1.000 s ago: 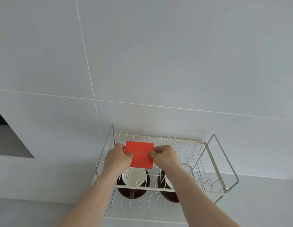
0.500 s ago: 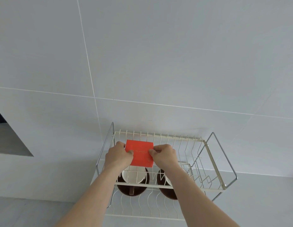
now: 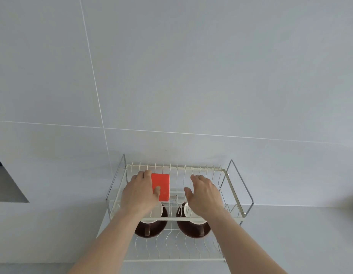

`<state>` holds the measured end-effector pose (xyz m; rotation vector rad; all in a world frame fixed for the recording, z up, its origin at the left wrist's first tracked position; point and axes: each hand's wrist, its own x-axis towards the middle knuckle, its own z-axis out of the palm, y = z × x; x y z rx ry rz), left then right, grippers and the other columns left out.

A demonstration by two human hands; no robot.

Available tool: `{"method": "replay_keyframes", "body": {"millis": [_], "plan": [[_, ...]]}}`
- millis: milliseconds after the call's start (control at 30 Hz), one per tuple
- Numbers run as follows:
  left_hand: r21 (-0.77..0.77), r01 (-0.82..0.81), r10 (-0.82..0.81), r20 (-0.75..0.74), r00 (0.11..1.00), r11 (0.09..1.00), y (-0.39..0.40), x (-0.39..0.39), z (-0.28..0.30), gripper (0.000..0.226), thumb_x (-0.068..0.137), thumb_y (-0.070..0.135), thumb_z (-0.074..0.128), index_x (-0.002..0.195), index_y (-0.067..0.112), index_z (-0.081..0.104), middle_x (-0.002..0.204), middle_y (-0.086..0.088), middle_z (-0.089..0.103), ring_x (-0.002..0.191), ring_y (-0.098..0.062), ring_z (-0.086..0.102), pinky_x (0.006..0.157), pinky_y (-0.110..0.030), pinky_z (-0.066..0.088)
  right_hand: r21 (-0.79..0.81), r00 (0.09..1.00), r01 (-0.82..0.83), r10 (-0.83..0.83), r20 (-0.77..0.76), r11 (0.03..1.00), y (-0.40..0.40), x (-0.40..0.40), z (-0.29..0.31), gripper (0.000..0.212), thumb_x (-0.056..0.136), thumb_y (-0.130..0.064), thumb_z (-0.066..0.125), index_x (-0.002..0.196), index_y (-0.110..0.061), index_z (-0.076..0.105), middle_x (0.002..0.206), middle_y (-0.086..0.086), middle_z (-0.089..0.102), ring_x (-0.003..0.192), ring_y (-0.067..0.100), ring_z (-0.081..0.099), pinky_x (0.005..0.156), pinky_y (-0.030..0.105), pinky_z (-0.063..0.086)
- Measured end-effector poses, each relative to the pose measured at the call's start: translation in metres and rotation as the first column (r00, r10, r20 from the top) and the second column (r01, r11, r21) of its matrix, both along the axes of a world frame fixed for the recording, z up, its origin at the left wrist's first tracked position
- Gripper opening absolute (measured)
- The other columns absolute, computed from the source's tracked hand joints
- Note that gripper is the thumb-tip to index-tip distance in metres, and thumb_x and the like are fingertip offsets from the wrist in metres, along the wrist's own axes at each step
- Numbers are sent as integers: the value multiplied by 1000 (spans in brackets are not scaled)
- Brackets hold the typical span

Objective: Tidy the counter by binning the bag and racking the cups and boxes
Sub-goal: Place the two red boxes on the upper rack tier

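A red box point(image 3: 161, 185) rests on the upper tier of the white wire rack point(image 3: 232, 186), toward its left side. My left hand point(image 3: 141, 191) lies over the box's left edge, thumb pressed on its top face. My right hand point(image 3: 203, 191) hovers over the tier to the right of the box, fingers spread, holding nothing. Two brown cups with white insides sit on the lower tier: one point(image 3: 150, 229) under my left wrist, the other point(image 3: 194, 227) under my right wrist. Both are partly hidden by my arms.
The rack stands on a grey counter point(image 3: 290, 234) against a pale tiled wall point(image 3: 191, 76). A dark opening point(image 3: 5, 186) shows at the far left. The right half of the upper tier holds only wire dividers.
My right hand has let go of the red box and moved right, fingers opening. The box has shifted slightly left and settled on the upper tier under my left hand.
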<state>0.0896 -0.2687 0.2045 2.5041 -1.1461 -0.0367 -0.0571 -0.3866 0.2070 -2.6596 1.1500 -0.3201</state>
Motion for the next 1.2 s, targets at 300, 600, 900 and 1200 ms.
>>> {"method": "replay_keyframes", "body": {"millis": [300,600,900,1200], "plan": [[122,86,-111,219,969,989,-11,-107,9,58,94,37,53,144,15,37,146,-1,47,135,-22,42,111,-34,36,-213,983,-179,169,-67,960,-28,-111,6,44,97,-35,52,133,-9,48,134,6,53,133,24,42,120,35,28],[158,153,-190,258,947,976,-59,-233,-1,62,95,36,50,149,14,30,152,-2,40,141,-21,35,118,-34,28,-258,987,-162,157,-40,953,-80,-243,-3,40,95,-31,52,127,-8,52,125,5,55,122,26,49,112,33,35],[257,238,-282,149,948,937,-78,-322,-66,59,93,37,51,145,14,35,142,0,47,133,-21,41,112,-33,33,-116,995,-22,11,-97,993,-108,-354,-58,39,96,-33,51,128,-12,50,127,2,55,122,22,47,109,30,34],[304,322,-305,-101,947,897,-92,-380,-130,59,95,39,49,147,18,31,146,3,43,134,-20,39,107,-32,37,179,968,217,-188,-166,959,-97,-425,-130,46,98,-37,50,138,-15,45,136,0,53,128,23,47,103,30,39]]}}
